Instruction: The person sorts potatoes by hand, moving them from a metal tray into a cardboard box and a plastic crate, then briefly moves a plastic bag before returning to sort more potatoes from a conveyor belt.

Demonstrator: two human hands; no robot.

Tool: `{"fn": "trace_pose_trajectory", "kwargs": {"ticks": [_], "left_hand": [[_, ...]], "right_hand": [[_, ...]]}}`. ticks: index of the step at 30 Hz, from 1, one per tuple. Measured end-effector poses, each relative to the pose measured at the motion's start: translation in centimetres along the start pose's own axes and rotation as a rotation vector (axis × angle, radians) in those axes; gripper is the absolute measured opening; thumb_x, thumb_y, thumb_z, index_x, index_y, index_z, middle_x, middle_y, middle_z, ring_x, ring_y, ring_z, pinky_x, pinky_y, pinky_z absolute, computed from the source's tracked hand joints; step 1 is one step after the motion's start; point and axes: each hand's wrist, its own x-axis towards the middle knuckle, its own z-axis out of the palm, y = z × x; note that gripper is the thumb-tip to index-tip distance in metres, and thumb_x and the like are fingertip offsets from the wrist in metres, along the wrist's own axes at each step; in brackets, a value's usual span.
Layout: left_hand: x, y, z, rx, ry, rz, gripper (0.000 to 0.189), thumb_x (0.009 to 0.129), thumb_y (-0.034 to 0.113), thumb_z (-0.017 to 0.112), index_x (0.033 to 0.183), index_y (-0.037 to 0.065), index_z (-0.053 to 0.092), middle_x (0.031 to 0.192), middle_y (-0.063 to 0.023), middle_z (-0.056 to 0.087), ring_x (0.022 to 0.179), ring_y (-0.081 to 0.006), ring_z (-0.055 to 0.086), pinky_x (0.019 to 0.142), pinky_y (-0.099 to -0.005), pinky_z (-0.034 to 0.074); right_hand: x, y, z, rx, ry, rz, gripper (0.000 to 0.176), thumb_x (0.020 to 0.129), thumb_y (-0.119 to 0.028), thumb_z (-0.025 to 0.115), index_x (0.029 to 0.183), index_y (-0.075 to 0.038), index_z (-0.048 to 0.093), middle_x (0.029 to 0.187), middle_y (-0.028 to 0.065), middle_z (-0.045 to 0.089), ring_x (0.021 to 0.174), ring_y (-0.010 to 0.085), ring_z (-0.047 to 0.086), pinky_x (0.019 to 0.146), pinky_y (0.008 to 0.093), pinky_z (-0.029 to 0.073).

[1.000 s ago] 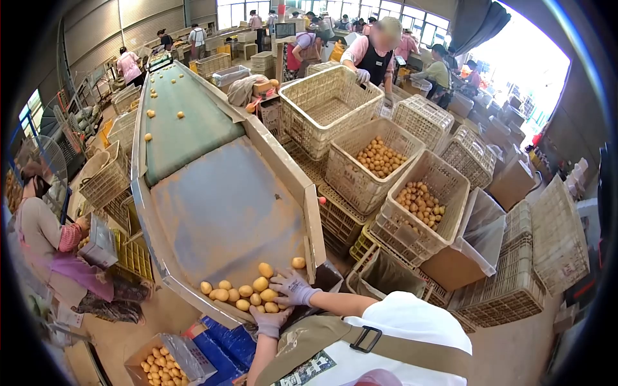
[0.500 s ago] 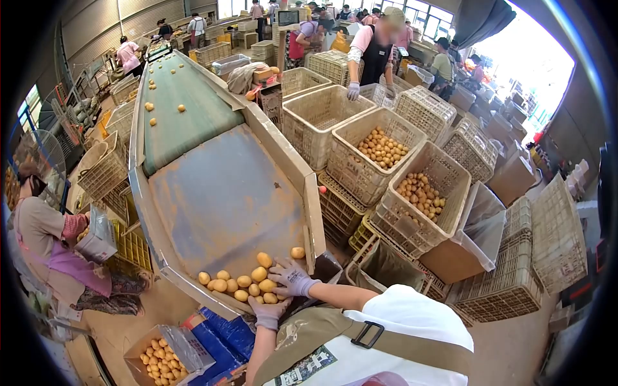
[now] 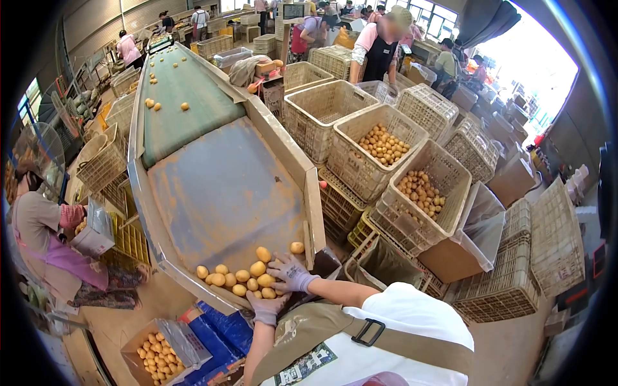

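Several round yellow-brown potatoes [image 3: 242, 275] lie in a cluster at the low end of the metal chute [image 3: 225, 193]. My right hand [image 3: 291, 273], in a pale glove, rests with spread fingers on the right side of the cluster, touching potatoes. Nearer to me, my left hand [image 3: 266, 307], also gloved, is at the chute's front edge beside the closest potatoes; its fingertips are partly hidden under them, so its hold cannot be made out. A single potato [image 3: 297, 248] sits apart near the chute's right wall.
Behind the chute, a green conveyor belt [image 3: 183, 96] carries scattered potatoes. Crates [image 3: 421, 193] with potatoes stand at right. A lined box [image 3: 158, 354] of potatoes is at lower left. One person [image 3: 51, 244] sits at left; another [image 3: 380, 51] bends over crates at the back.
The potatoes on the belt have come slightly closer. Those by my hands have shifted a little. The person behind the crates has moved a hand off the crate rim.
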Motion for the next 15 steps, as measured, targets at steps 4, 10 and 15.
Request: {"fn": "trace_pose_trajectory", "kwargs": {"ticks": [4,10,15], "left_hand": [[1.1,0.5,-0.7,0.046,-0.046,0.045,0.094,0.082,0.081,0.032,0.154,0.02,0.033,0.158,-0.013,0.032,0.142,-0.0403,0.032,0.11,-0.0694,0.026],[0.0,-0.7,0.3,0.082,-0.254,0.137,0.083,0.088,0.073,0.033,0.151,0.018,0.038,0.155,-0.0108,0.04,0.14,-0.0392,0.037,0.109,-0.0683,0.03],[0.2,-1.5,0.7,-0.09,-0.043,0.153,0.1,0.082,0.087,0.035,0.154,0.018,0.029,0.157,-0.0122,0.033,0.141,-0.0378,0.034,0.112,-0.0638,0.027]], "right_hand": [[0.0,0.2,0.3,-0.03,-0.03,0.013,0.052,0.086,-0.05,0.065,0.123,-0.015,0.067,0.135,0.0058,0.056,0.14,0.0363,0.037,0.107,0.0569,0.032],[-0.2,1.2,3.2,-0.023,-0.021,0.043,0.053,0.087,-0.052,0.062,0.125,-0.015,0.066,0.135,0.0064,0.058,0.138,0.0366,0.04,0.098,0.0552,0.04],[0.8,0.7,1.5,-0.03,-0.017,0.0,0.056,0.084,-0.052,0.066,0.128,-0.016,0.065,0.139,0.0046,0.057,0.139,0.0372,0.038,0.106,0.0576,0.031]]}}
